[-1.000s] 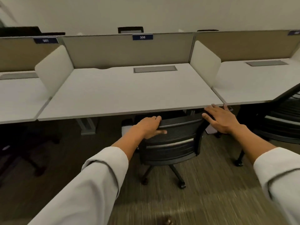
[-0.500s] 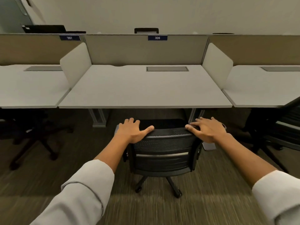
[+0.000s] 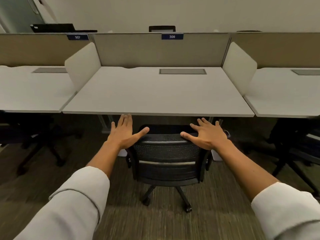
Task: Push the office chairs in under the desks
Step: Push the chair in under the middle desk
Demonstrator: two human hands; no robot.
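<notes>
A black mesh-backed office chair on castors stands in front of the white desk labelled 306. Its backrest is just short of the desk's front edge; the seat is hidden below the desktop. My left hand hovers at the backrest's upper left corner, flat, fingers spread, the thumb near the top rail. My right hand lies spread over the upper right corner, its thumb on the top rail. Neither hand grips anything.
White side screens and beige rear panels divide the desks. A dark chair sits in shadow under the left desk 307. Another black chair stands out from the right desk. Carpet stretches out behind the chair.
Both hands have let go of the top of the backrest and spread flat, the left one lifting off to the side. The chair sits squarer to the desk.
</notes>
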